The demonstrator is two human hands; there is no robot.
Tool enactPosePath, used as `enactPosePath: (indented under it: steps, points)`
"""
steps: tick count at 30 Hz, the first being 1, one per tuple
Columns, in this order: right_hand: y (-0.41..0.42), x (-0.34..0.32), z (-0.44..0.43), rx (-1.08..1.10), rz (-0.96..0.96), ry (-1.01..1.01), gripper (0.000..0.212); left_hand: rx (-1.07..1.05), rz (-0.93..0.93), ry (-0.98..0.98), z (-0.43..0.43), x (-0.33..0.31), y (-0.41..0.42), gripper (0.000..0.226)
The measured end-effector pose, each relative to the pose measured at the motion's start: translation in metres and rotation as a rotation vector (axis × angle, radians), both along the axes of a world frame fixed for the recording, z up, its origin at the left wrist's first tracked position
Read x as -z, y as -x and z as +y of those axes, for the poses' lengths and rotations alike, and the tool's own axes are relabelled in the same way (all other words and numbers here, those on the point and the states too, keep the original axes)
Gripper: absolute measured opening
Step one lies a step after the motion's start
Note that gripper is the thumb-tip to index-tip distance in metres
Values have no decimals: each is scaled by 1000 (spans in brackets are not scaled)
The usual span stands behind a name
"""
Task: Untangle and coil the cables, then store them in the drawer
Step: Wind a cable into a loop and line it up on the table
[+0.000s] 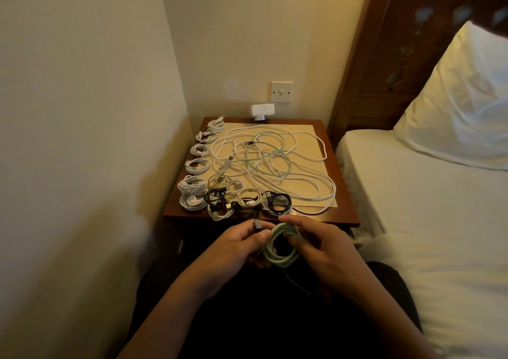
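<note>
Both hands work a pale green cable coil (277, 257) held above the lap, just in front of the near edge of the bedside table (343, 193). The left hand (236, 246) pinches the coil's grey plug (257, 224) between thumb and fingers, and the right hand (321, 246) curls round the coil's right side. Finished white coils (196, 166) line the table's left edge, black and white coils (247, 200) sit along its near edge, and a loose tangle of white and green cables (269, 163) sprawls across the middle.
</note>
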State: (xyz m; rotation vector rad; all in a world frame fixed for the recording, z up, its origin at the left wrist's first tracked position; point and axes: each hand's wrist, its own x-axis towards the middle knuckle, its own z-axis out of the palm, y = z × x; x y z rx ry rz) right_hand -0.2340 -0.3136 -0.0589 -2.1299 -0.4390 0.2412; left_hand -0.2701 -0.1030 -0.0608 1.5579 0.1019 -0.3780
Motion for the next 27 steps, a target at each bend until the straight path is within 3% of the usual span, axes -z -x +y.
enactPosePath:
  steps: [3, 9, 14, 21, 27]
  points:
    - [-4, 0, 3, -25, -8, -35, 47, -6, 8, 118, 4, 3, -1, 27]
    - [-13, 4, 25, 49, 163, -337, 37, -313, -7, 499, 5, 9, -17, 42]
    - [-30, 1, 48, 61, 149, -358, 35, -399, 5, 444, 11, 12, -29, 41]
    - [-67, -11, 73, -82, 67, -185, 37, -534, -22, 389, 37, 16, -50, 32]
    - [-107, -19, 90, -90, 127, -108, 31, -524, -107, 198, 52, 14, -71, 28]
